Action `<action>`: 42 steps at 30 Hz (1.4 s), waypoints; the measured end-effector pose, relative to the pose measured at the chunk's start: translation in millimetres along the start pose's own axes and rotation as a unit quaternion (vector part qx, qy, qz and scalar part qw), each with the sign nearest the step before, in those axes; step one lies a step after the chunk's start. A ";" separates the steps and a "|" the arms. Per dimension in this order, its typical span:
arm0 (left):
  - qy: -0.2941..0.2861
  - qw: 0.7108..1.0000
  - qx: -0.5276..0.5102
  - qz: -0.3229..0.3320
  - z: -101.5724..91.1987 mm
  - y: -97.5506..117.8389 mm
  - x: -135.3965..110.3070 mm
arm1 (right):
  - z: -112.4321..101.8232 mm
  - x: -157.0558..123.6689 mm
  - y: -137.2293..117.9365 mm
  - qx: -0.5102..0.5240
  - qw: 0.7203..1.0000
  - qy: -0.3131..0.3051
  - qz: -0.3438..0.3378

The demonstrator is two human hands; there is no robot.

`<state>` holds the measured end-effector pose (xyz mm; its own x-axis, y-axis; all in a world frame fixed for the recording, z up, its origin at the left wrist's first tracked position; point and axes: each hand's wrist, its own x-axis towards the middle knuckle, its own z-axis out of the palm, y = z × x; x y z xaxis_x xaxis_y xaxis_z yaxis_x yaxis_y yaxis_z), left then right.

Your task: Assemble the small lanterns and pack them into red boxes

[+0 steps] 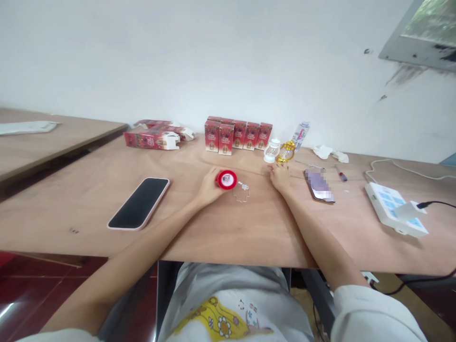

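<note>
My left hand (209, 187) is closed around a red round object (228, 179), probably the base of a small lantern, with a pale disc and a small metallic square facing me. Beside it on the table lie a thin white wire frame (242, 194) and a small white piece (244, 186). My right hand (280, 177) rests on the table with its fingers stretched forward and holds nothing I can see. Just beyond its fingertips stand a white mini lantern (272, 151) and a gold mini lantern (286, 152). Whether the fingertips touch the gold one, I cannot tell.
Several red boxes (225, 139) stand by the wall; flattened red cartons (151, 140) lie left of them. A black-screened phone (139, 204), another phone (318, 184), a screwdriver (342, 175), crumpled tissue (323, 151) and a white power strip (395, 209) with cables are around the table.
</note>
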<state>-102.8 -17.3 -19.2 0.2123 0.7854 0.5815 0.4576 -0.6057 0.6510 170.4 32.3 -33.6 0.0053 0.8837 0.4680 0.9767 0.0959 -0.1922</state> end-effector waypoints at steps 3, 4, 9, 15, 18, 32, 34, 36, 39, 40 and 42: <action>-0.002 1.000 0.004 0.011 0.2 -0.6 -0.2 | 1.6 -6.0 -8.7 0.062 0.996 0.065 -0.018; -0.004 1.000 0.007 0.015 0.1 -0.5 -0.4 | 2.0 -10.0 -15.3 0.099 0.989 0.103 -0.025; -0.014 0.999 0.034 0.015 0.6 0.0 -2.3 | -9.0 -42.3 -72.3 0.268 0.932 0.235 -0.063; -0.035 0.997 0.063 0.002 2.3 0.7 -4.1 | -33.6 -70.9 -117.5 0.353 0.891 0.246 -0.144; -0.042 0.996 0.073 0.000 2.7 2.7 -4.6 | -34.3 -71.7 -117.8 0.341 0.895 0.234 -0.169; -0.047 0.995 0.091 -0.002 3.1 6.5 -5.2 | -21.7 -67.1 -107.7 0.143 0.930 0.209 -0.267; -0.030 0.996 0.078 -0.011 3.5 3.2 -4.7 | -19.6 -67.5 -107.7 0.086 0.919 0.212 -0.320; -0.005 0.997 0.080 -0.020 4.1 -0.1 -4.7 | -19.1 -69.0 -110.3 0.037 0.903 0.228 -0.363; 0.028 0.996 0.085 -0.015 4.7 -3.1 -5.1 | -21.9 -72.2 -117.2 -0.007 0.893 0.229 -0.388; 0.036 0.996 0.085 -0.013 4.6 -3.4 -5.0 | -23.3 -72.9 -119.2 -0.011 0.894 0.222 -0.388; 0.044 0.995 0.086 -0.019 3.6 -3.3 -4.4 | -26.0 -72.7 -120.2 -0.001 0.897 0.214 -0.387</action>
<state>-102.1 -18.4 -25.7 0.1194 0.7883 0.6036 0.6068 -0.5392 0.5841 58.2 -55.3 -22.0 -0.5927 0.2953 0.7494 0.7238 0.6034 0.3347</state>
